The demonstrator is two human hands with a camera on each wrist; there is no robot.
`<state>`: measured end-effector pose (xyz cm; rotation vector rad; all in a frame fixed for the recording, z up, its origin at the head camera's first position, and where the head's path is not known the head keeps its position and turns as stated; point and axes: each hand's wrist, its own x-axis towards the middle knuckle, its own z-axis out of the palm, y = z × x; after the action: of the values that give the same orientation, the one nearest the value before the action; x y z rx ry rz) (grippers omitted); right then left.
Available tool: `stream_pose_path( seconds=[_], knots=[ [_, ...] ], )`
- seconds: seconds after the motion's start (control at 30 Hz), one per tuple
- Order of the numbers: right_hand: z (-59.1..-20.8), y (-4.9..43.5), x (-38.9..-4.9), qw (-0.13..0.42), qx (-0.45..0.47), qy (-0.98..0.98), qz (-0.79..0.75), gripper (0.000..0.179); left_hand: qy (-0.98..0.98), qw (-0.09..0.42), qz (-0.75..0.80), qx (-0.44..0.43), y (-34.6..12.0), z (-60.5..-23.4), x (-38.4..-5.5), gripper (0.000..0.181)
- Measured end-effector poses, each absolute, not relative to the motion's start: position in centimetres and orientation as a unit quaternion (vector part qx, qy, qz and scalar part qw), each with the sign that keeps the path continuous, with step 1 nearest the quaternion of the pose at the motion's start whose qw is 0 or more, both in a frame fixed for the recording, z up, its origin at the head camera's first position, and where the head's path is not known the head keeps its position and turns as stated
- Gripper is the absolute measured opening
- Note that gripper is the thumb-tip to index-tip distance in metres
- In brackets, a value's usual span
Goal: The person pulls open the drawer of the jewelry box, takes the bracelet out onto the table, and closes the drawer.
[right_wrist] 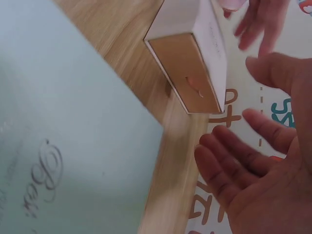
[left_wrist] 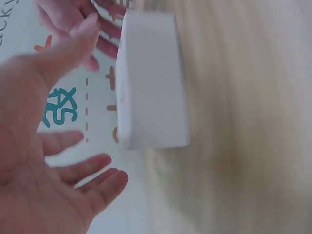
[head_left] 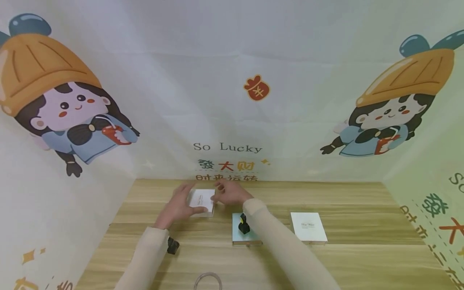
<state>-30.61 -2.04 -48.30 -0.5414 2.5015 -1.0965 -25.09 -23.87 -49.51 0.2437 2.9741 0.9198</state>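
Ring [head_left: 208,274]: clear, on the near side of the pale blue box, slightly left; partly cut off from view.
Pale blue box [head_left: 236,233]: landmark, flat on wooden table [head_left: 355,262]; right sleeve [head_left: 290,249] partly covers it in head view.
Right white box [head_left: 308,226]: right of landmark, apart from it.
Left hand [head_left: 180,205]: left of landmark and beyond; fingers loosely spread, thumb out, grasping nothing.
Right hand [head_left: 231,194]: just beyond landmark; fingers parted, slightly bent, grasping nothing.
Far white box [head_left: 201,198]: beyond landmark, to its left, between both hands; tan end faces right hand.
Printed backdrop [head_left: 308,137]: farthest beyond landmark.
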Motion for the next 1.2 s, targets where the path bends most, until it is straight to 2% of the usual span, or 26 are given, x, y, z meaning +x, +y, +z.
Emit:
stream_pose_path(
  seconds=[0.27, 0.5, 0.7, 1.2],
  knots=[
    [-48.9, -2.5, -31.0, 0.15, -0.242, 0.888, -0.361, 0.057, 0.923, -0.009, 0.381, -0.054, -23.7, -50.8, -22.2, 0.069],
    [-49.4, -2.8, -31.4, 0.145, -0.25, 0.89, -0.352, 0.052, 0.905, -0.044, 0.413, -0.092, -23.1, -51.4, -21.3, 0.047],
    [-50.1, -3.3, -31.8, 0.132, -0.244, 0.899, -0.338, 0.043, 0.897, -0.06, 0.424, -0.108, -22.5, -51.6, -21.1, 0.042],
    [-50.3, -3.9, -31.8, 0.121, -0.214, 0.906, -0.346, 0.04, 0.889, -0.075, 0.435, -0.124, -22.9, -52.2, -21.7, 0.036]
  ],
)
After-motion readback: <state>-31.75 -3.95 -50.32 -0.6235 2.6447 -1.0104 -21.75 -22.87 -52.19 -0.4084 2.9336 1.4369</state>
